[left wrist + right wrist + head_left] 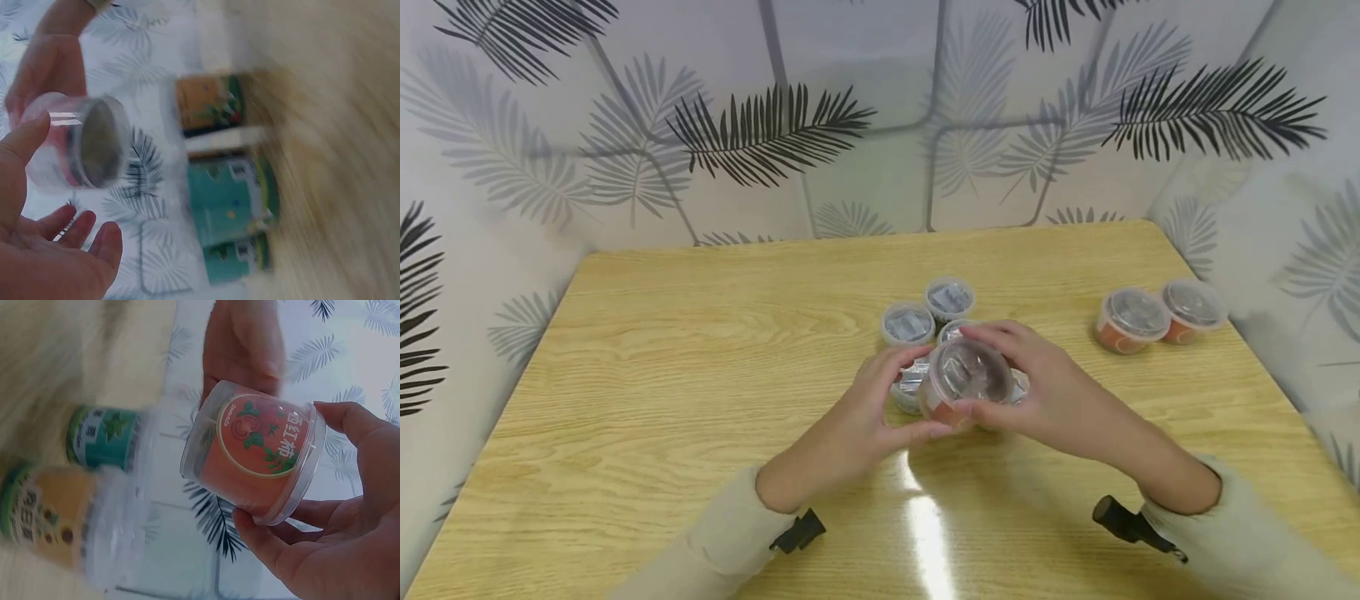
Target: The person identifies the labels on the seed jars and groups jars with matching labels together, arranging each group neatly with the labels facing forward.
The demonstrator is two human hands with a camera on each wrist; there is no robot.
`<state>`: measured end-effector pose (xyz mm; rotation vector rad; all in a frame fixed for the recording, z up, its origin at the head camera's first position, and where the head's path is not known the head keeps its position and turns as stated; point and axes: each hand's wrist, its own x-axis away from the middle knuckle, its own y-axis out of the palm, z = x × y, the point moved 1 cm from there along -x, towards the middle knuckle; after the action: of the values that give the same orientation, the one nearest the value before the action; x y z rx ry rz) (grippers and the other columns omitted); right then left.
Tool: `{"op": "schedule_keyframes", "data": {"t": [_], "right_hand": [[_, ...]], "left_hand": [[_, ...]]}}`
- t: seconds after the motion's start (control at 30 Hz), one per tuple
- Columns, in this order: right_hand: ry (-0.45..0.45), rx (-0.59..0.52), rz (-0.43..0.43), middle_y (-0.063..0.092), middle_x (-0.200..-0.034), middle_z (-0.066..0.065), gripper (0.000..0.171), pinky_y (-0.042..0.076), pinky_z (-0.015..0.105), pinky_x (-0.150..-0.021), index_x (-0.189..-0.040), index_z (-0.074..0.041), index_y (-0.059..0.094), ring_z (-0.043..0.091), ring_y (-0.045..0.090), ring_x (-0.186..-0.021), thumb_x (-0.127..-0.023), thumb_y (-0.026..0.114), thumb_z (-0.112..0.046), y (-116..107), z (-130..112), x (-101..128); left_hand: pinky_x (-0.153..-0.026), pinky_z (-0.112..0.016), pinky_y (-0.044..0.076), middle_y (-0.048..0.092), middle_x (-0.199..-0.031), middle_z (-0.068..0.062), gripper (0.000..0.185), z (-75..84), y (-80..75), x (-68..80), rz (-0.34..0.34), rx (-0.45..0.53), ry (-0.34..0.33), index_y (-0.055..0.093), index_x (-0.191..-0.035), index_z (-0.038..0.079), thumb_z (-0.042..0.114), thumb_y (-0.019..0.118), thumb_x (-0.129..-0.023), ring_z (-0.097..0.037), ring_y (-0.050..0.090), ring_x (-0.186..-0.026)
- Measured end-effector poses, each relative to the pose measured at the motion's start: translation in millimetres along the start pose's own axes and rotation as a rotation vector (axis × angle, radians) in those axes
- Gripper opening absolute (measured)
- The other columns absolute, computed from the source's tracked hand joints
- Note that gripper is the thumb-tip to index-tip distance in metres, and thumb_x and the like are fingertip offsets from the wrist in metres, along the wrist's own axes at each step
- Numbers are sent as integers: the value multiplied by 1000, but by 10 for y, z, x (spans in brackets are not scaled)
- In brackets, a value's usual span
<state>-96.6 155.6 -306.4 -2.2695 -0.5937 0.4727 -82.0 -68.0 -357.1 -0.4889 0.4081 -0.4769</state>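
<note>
Holding centre stage in the head view, both hands meet over the middle of the counter [662, 375] with one small clear-lidded tub [964, 379] lifted between them. The left hand [857, 425] comes in from 7 o'clock, thumb under the tub's orange side and fingers up at its far edge; the right hand [1052, 400] arrives from 4 o'clock, fingers curled over the rim. Gripped from both sides like that, the tub is tipped with its lid toward the camera, probably so it stays steady clear of the cluster beneath it. That cluster of grey-lidded tubs [928, 312] sits just behind and under the hands, at 12 o'clock from them. Well apart, at 2 o'clock, a pair of orange tubs [1157, 317] stand touching each other near the counter's edge.

Over to the left wrist view, blurred but readable: the held tub [81, 144] shows on its side, the left thumb [19, 150] pressed on its near wall, while the other left fingers [87, 234] lie loosely spread below it and not touching there. The right hand [47, 69] backs it from 12 o'clock. Teal-labelled tubs [231, 206] and a brown-labelled one [209, 103] smear past at 3 o'clock.

Now the right wrist view: the tub [256, 450], with its orange label and red tomato-like emblem, rests in the right fingers [275, 544], thumb over the rim at 3 o'clock, a firm curled pinch. The left hand [244, 344] touches its far end at 12 o'clock. A green-labelled tub [103, 437] and a tan one [44, 512] blur by at 9 o'clock.
</note>
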Motion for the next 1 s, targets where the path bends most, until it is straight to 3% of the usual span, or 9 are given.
{"op": "schedule_keyframes", "data": {"t": [0.13, 0.27, 0.53, 0.73, 1.0], "right_hand": [[50, -46, 1, 46, -132, 2, 68, 43, 41, -96, -137, -12, 43, 20, 48, -116, -80, 73, -34, -177, 44, -21], [101, -54, 13, 45, -133, 3, 66, 40, 43, -99, -138, -12, 43, 21, 45, -119, -81, 73, -31, -350, 92, -45], [176, -17, 19, 42, -137, 6, 66, 39, 41, -99, -139, -10, 41, 22, 40, -124, -83, 70, -31, -561, 408, -113], [261, 5, 19, 39, -139, 12, 70, 41, 45, -96, -140, -6, 39, 28, 41, -123, -84, 69, -36, -632, 710, -176], [331, 121, 8, 37, -139, 21, 74, 43, 53, -89, -141, -3, 36, 37, 46, -113, -85, 64, -43, -733, 1108, -229]], "left_hand": [[-107, -42, 28, 32, -142, -6, 77, -162, -49, -41, 5, -160, 17, 30, -141, 10, 32, 72, -81, -18, 25, -132], [-108, -42, 27, 32, -142, -11, 75, -299, -67, -72, -3, -260, -20, 32, -140, 4, 35, 70, -83, -22, 25, -132], [-109, -40, 23, 29, -146, -8, 78, -463, -9, -122, -64, -309, -115, 31, -143, 7, 43, 66, -84, -24, 22, -134], [-107, -40, 28, 33, -141, -8, 75, -500, 15, -158, -51, -325, -82, 34, -141, 7, 40, 68, -83, -24, 27, -130], [-103, -36, 33, 34, -139, -6, 72, -465, 67, -185, -54, -320, -78, 33, -142, 8, 37, 67, -85, -22, 31, -126]]}}
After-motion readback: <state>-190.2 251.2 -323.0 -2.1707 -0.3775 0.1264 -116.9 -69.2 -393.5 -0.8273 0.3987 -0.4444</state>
